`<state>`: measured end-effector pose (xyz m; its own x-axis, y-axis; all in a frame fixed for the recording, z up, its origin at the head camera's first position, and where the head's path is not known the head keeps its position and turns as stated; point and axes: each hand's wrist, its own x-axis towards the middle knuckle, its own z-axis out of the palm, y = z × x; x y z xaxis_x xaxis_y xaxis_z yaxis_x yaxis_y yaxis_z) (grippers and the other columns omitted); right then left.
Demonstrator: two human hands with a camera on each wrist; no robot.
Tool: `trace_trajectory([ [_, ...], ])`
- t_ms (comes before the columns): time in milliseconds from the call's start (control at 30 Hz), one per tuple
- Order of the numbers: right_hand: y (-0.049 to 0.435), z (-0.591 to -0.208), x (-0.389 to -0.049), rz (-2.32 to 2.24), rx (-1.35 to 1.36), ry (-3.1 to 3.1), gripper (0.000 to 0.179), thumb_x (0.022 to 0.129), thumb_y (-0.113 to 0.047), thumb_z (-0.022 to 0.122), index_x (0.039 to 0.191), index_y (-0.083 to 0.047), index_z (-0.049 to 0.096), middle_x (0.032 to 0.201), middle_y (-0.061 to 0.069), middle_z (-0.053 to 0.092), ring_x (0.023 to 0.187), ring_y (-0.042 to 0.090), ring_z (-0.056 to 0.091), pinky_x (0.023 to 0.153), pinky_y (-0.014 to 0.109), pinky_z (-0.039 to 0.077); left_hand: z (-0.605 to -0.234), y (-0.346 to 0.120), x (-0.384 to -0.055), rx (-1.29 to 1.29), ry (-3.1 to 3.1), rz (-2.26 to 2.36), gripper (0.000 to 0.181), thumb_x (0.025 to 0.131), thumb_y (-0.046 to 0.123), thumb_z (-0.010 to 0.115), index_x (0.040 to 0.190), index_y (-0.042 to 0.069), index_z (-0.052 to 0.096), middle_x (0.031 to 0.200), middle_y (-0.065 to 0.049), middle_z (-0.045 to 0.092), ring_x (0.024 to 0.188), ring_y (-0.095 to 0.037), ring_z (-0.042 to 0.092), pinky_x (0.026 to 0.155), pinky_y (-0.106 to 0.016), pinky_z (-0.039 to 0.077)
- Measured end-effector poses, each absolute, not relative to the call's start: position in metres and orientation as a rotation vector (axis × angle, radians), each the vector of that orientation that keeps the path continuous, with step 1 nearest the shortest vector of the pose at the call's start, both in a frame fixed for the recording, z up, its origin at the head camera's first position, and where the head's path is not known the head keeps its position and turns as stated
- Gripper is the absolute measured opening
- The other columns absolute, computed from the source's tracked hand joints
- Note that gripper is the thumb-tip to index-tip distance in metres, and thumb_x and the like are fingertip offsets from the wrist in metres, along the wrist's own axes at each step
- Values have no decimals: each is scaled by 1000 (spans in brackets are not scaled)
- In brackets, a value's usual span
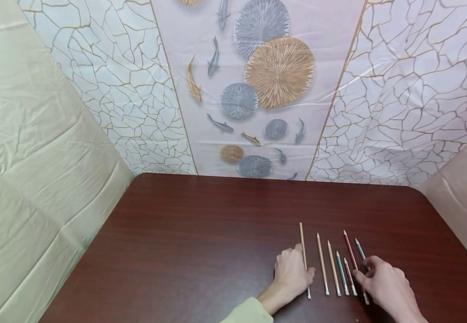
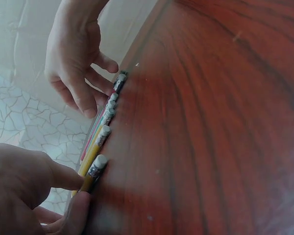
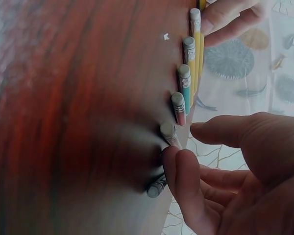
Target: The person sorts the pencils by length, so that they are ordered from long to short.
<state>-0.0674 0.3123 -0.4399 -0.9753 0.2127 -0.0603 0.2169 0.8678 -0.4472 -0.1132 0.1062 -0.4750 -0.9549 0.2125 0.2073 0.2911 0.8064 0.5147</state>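
My left hand (image 1: 292, 273) pinches the leftmost yellow pencil (image 1: 303, 251), thumb on its right side and index finger farther up. Its eraser end (image 2: 99, 164) sticks out toward me in the left wrist view. My right hand (image 1: 391, 287) lies over the right end of the pencil row, fingers loosely bent. Its thumb is beside the long red pencil (image 1: 350, 249), its index finger at the rightmost teal pencil (image 1: 360, 249), whose lower part the hand hides. Between the hands lie two yellow pencils (image 1: 322, 264) (image 1: 333, 269), a teal pencil (image 1: 341, 273) and a short red pencil (image 1: 350, 277).
The dark reddish wooden table (image 1: 177, 251) extends left of the hands and behind the pencils. A patterned cloth (image 1: 257, 134) hangs at its back edge, with plain pale cloth (image 1: 47, 179) along the left side. A tiny white scrap (image 3: 166, 36) lies near the eraser ends.
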Motion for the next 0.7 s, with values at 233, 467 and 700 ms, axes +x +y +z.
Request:
trace_trajectory([
  [233,311,-440,-70,-686,370,3006,39,86,-30,73,105,2,62,74,2,65,68,35,62,53,52,45,-476,106,-113,-435,-2804,-786,29,70,26,86,80,13,62,67,0,61,64,-22,67,48,-30,48],
  [467,311,-444,-73,-657,375,3010,39,84,-30,73,108,-1,64,80,17,66,69,50,61,50,55,44,-475,106,-113,-435,-2790,-782,27,70,19,83,74,14,57,65,-1,62,61,-22,66,46,-30,47],
  [700,310,-447,-74,-635,363,3020,26,84,-25,72,102,-7,67,88,33,62,70,51,61,49,55,44,-474,106,-113,-413,-2818,-795,26,69,18,82,76,14,57,63,-2,60,59,-22,65,46,-30,46],
])
